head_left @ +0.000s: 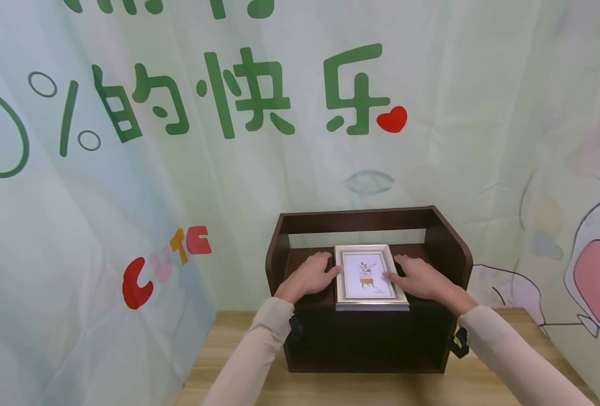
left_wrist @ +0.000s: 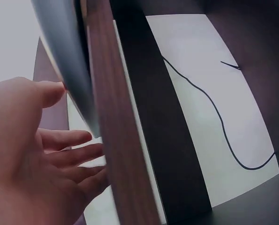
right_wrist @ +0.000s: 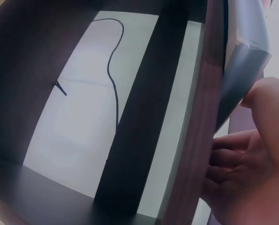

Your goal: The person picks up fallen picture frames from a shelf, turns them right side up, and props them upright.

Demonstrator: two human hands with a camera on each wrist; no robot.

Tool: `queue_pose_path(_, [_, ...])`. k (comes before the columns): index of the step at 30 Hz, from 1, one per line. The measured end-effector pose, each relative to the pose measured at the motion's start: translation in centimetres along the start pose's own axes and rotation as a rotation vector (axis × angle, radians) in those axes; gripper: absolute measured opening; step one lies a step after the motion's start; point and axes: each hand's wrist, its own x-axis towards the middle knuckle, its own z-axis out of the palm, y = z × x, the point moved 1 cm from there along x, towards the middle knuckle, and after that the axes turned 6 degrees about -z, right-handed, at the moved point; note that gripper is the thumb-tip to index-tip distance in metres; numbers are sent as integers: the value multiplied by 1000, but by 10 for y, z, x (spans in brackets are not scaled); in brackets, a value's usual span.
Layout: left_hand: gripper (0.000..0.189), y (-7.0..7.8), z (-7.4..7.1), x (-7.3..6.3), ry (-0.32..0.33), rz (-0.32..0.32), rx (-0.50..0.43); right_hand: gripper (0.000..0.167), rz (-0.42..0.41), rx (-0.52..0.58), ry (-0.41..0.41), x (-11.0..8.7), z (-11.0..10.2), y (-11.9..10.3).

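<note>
The picture frame [head_left: 365, 273] lies on the dark shelf [head_left: 358, 221], long axis near to far, midway between left hand [head_left: 311, 275] and right hand [head_left: 420, 276], each grip slack, unclosed, thumb touching its border.

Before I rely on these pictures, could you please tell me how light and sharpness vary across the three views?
Head view: bright overall, the shelf deeply shadowed inside; left wrist view: dark panels against a pale backdrop, the photo frame looking soft; right wrist view: similar contrast, the right hand blurred toward the wrist.
</note>
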Motion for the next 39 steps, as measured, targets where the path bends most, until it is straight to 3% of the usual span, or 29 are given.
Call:
queue_pose_path(9, [44, -1, 6, 2, 13, 46, -7, 71, 1, 10, 6, 0, 2, 3])
queue_pose_path(19, [37, 4, 9, 3, 57, 40, -67, 69, 51, 51, 28, 0, 3, 1])
queue_pose_path(32, [48, 3, 5, 1, 62, -73, -280, 61, 56, 251, 124, 1, 3, -4])
queue_pose_path(39, [44, 4, 3, -3, 162, -101, -413, 55, 87, 425, 135, -2, -5, -8])
